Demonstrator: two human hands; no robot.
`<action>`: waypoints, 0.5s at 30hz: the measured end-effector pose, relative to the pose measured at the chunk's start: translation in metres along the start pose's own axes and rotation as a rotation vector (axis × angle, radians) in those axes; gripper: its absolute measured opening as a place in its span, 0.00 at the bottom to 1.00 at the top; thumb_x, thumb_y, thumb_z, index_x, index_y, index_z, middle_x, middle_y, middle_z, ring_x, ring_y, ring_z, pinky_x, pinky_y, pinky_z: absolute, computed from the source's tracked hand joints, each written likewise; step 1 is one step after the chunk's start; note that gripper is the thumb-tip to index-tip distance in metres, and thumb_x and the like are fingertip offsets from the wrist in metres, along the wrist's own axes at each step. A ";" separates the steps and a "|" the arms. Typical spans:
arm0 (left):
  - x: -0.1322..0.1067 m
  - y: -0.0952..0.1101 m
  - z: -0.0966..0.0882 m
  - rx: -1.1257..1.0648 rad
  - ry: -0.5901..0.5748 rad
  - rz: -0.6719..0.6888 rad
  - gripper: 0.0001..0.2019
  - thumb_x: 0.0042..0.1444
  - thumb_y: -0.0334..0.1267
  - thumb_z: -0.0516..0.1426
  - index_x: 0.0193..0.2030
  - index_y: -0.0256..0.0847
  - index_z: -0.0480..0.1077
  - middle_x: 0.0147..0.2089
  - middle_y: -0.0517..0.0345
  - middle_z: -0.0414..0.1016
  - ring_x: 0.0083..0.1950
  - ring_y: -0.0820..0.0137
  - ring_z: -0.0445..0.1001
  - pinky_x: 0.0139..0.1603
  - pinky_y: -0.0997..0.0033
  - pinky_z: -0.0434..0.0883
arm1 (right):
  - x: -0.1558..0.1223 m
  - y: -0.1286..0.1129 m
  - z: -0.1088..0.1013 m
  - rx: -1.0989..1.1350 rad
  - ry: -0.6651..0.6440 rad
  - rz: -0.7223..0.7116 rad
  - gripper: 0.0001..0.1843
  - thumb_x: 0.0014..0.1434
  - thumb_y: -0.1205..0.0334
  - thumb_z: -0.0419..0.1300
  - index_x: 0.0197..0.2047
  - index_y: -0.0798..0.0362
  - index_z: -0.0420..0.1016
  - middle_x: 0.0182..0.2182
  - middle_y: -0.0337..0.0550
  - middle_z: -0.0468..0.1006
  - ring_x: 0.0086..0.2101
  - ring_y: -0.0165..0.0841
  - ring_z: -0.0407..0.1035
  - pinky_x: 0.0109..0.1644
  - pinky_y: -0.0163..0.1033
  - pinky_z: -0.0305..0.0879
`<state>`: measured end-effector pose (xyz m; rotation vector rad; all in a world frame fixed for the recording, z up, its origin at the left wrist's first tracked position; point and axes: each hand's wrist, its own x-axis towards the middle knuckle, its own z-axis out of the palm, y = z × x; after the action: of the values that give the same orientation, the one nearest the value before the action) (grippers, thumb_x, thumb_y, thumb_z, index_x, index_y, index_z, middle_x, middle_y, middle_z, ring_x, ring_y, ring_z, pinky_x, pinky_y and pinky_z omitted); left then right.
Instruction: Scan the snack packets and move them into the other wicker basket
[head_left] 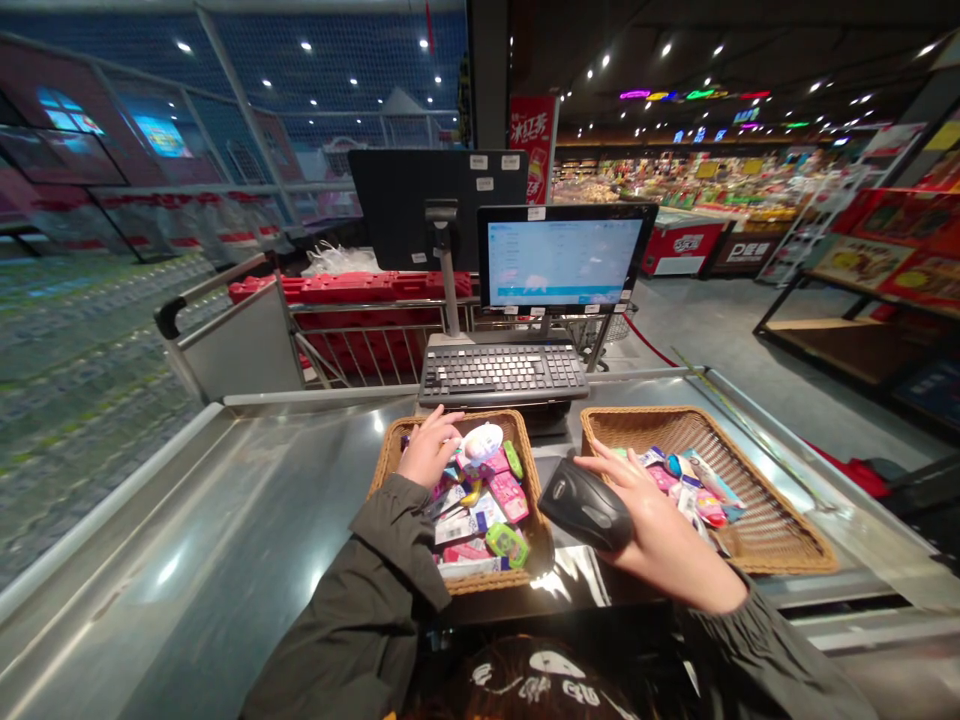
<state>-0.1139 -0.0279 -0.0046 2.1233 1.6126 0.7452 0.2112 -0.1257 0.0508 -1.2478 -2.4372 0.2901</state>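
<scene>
My left hand reaches over the left wicker basket, its thumb and fingers closed at the edge of a small item with a rounded white top. The item's exact kind is unclear. Below it lie several small packaged goods, among them a pink package and a green toy-like piece. In my right hand is a black barcode scanner, its head pointing left towards that basket. The right wicker basket, just beyond my right hand, holds more small packages.
Behind the baskets stand a black keyboard and a lit monitor, with a second screen seen from behind. The metal counter extends left. A trolley with red crates is beyond it. Display shelves stand at the right.
</scene>
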 end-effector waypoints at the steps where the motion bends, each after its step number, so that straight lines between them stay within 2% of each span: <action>1: 0.001 -0.001 0.000 0.002 0.004 -0.003 0.10 0.59 0.38 0.49 0.31 0.43 0.69 0.64 0.55 0.69 0.74 0.57 0.50 0.68 0.36 0.51 | 0.000 0.001 0.000 0.001 0.001 0.000 0.27 0.55 0.61 0.59 0.59 0.51 0.69 0.60 0.54 0.69 0.65 0.54 0.55 0.67 0.70 0.46; 15: 0.013 -0.013 0.004 0.017 0.012 0.040 0.11 0.60 0.38 0.49 0.33 0.42 0.71 0.65 0.55 0.68 0.73 0.54 0.50 0.69 0.40 0.52 | 0.005 0.007 0.001 0.002 -0.037 0.042 0.30 0.55 0.58 0.59 0.62 0.51 0.66 0.62 0.54 0.67 0.66 0.54 0.52 0.68 0.68 0.43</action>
<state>-0.1190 -0.0115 -0.0129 2.1729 1.5918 0.7609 0.2135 -0.1173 0.0484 -1.3056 -2.4433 0.3304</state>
